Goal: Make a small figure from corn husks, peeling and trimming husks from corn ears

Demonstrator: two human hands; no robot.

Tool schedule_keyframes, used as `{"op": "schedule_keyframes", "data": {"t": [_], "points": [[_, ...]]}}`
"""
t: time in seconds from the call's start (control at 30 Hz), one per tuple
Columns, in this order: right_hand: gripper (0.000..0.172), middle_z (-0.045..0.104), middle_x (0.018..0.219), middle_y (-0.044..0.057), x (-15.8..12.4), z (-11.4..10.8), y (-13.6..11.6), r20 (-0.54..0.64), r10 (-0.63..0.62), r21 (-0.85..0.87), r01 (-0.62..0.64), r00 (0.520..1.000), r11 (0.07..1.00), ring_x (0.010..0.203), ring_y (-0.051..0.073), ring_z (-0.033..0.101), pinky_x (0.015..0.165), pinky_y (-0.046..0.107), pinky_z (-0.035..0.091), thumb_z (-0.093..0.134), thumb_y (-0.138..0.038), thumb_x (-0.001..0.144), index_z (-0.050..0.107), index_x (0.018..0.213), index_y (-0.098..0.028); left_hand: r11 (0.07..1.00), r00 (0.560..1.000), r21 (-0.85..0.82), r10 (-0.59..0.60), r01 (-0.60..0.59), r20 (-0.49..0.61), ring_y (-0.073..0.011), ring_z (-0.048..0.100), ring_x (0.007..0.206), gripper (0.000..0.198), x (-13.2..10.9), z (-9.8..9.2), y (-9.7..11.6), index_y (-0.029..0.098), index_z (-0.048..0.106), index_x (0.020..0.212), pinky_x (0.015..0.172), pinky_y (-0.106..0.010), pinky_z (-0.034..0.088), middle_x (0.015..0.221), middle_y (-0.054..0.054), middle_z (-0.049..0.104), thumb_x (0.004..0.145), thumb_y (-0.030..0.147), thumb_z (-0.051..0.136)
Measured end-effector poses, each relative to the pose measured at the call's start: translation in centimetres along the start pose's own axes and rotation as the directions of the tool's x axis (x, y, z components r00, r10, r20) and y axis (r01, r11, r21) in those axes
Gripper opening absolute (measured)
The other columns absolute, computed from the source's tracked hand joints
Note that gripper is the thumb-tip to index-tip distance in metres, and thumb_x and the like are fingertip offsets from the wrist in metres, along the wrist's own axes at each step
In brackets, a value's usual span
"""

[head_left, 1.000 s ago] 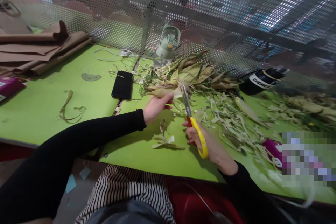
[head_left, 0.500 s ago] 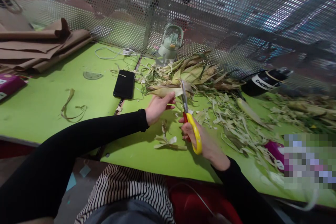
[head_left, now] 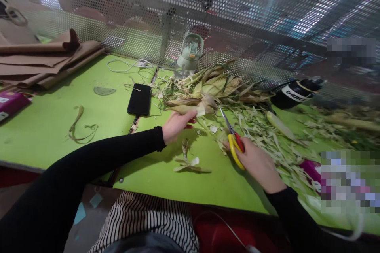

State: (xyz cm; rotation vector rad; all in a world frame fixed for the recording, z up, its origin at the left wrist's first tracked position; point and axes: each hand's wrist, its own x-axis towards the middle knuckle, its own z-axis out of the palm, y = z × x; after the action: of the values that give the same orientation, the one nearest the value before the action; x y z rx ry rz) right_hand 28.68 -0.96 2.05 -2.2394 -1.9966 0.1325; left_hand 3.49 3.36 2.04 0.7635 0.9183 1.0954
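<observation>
Between the thumb and fingers of my left hand (head_left: 177,125) is a pale corn husk (head_left: 185,109), its cut-looking end pointing right. My right hand (head_left: 259,163) is closed round the yellow and red handles of a pair of scissors (head_left: 233,136). The blades point up and left, apart from the husk. Behind both hands lies a heap of green and dry corn husks (head_left: 216,83). A small tied-looking piece of husk (head_left: 190,163) rests on the green table (head_left: 142,166) in front of me.
A black phone (head_left: 139,99) lies left of the heap, near a white cable (head_left: 124,61). A clear and green bottle (head_left: 189,56) stands behind, against a perforated metal screen (head_left: 142,19). Brown paper (head_left: 44,61) is stacked at left; a black bottle (head_left: 293,94) and shredded husk (head_left: 257,122) are at right.
My right hand has drawn the scissors away from the husk, to the right and slightly down. The husk's right end looks shorter. My left hand keeps its hold, nearly still.
</observation>
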Motion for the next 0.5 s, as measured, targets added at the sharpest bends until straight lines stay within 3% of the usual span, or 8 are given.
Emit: {"op": "schedule_keyframes", "data": {"t": [0.1,0.2,0.27,0.33,0.43,0.5], "points": [[0.042,0.062,0.062,0.009,0.5,-0.5,2.4,-0.017,-0.039,-0.193,0.035,0.999,0.980,0.050,0.028,0.058,0.049,0.037,0.042,0.044,-0.059,0.090,0.060,0.091,-0.020,0.999,0.999,0.036,-0.021,0.020,0.025,-0.0110,0.057,0.072,0.014,0.2,-0.1,-0.2,0.013,0.066,0.081,0.068,-0.026,0.044,0.085,-0.006,0.066,0.089,0.023,0.063],[0.039,0.071,0.091,0.019,0.9,-1.1,2.5,-0.077,-0.116,-0.232,0.095,0.990,0.968,0.080,0.035,0.067,0.070,0.046,0.052,0.046,-0.046,0.092,0.063,0.106,-0.014,0.999,0.999,0.040,-0.017,0.015,0.038,-0.0116,0.059,0.075,0.012,0.4,-0.3,-0.4,0.013,0.067,0.082,0.069,-0.026,0.045,0.088,-0.006,0.067,0.087,0.023,0.065],[0.041,0.067,0.114,0.022,1.8,-1.4,1.1,-0.156,-0.243,-0.292,0.190,0.957,0.937,0.105,0.037,0.063,0.089,0.051,0.050,0.045,-0.035,0.094,0.060,0.122,-0.010,0.999,0.999,0.045,-0.024,0.022,0.028,-0.0118,0.059,0.076,0.013,0.6,-0.4,-0.6,0.012,0.068,0.081,0.069,-0.025,0.045,0.088,-0.007,0.067,0.086,0.024,0.067],[0.048,0.060,0.131,0.023,3.8,-1.4,-1.3,-0.172,-0.422,-0.374,0.337,0.890,0.864,0.117,0.037,0.058,0.095,0.053,0.048,0.042,-0.029,0.097,0.051,0.139,-0.010,0.998,0.999,0.049,-0.034,0.033,0.021,-0.0120,0.059,0.077,0.015,0.7,-0.5,-0.8,0.013,0.068,0.082,0.070,-0.025,0.045,0.089,-0.007,0.068,0.084,0.027,0.070],[0.057,0.039,0.157,0.020,8.3,-0.8,-5.3,-0.132,-0.522,-0.411,0.433,0.843,0.803,0.130,0.036,0.048,0.104,0.051,0.041,0.042,-0.013,0.094,0.043,0.150,-0.017,0.998,0.999,0.054,-0.043,0.042,0.024,-0.0118,0.059,0.075,0.020,0.9,-0.6,-1.5,0.014,0.068,0.081,0.068,-0.025,0.044,0.087,-0.005,0.067,0.079,0.033,0.074],[0.060,0.035,0.161,0.014,11.6,-0.4,-7.4,-0.110,-0.567,-0.430,0.475,0.817,0.768,0.140,0.035,0.038,0.110,0.054,0.031,0.039,-0.006,0.092,0.047,0.148,-0.025,0.997,0.999,0.074,-0.039,0.037,0.028,-0.0118,0.059,0.074,0.023,1.0,-0.8,-1.9,0.014,0.068,0.082,0.067,-0.025,0.043,0.085,-0.005,0.067,0.077,0.034,0.076]]}}
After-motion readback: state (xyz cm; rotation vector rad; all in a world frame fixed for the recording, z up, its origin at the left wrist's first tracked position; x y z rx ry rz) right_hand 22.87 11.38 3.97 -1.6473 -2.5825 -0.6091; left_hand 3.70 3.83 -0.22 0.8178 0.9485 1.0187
